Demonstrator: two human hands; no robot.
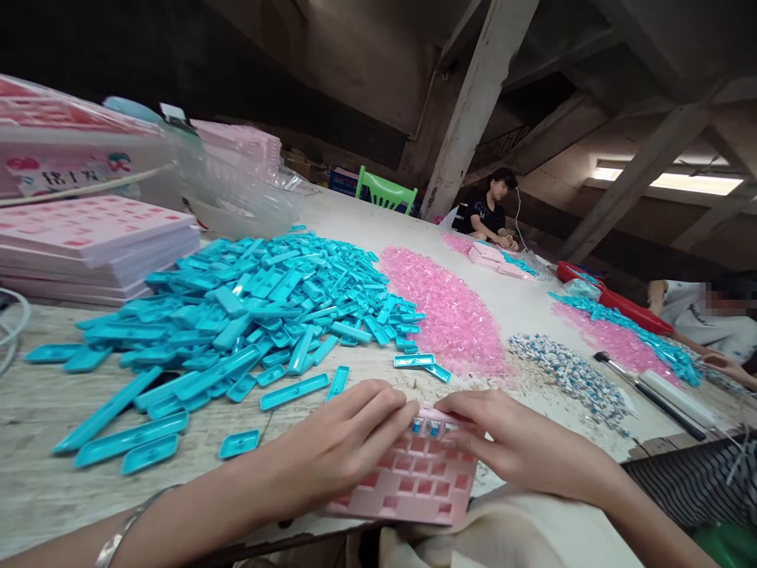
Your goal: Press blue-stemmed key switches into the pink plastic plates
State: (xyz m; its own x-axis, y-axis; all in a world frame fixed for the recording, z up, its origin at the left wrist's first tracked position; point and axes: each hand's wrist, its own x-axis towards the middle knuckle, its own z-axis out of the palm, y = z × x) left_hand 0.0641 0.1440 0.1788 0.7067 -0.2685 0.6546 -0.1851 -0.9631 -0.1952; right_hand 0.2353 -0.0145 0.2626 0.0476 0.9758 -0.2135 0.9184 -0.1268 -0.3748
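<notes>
Left hand [348, 442] and right hand [509, 438] both pinch the far edge of a pink gridded plastic keyboard frame [414, 481] at the near tabletop [47, 465] edge. A heap of turquoise plastic keycaps [248, 315] lies just beyond, loose pink pieces [443, 312] beside it.

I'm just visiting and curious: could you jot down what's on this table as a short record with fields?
left hand: resting on the pink tray, fingers at its far edge
right hand: on the same tray, fingertips at its far edge
tray: pink grid, a few blue-and-white pieces in its top row
blue pile: flat blue plastic pieces, beyond the left hand
pink pile: small pink pieces, beside the blue
others: two people farther along the table
</notes>
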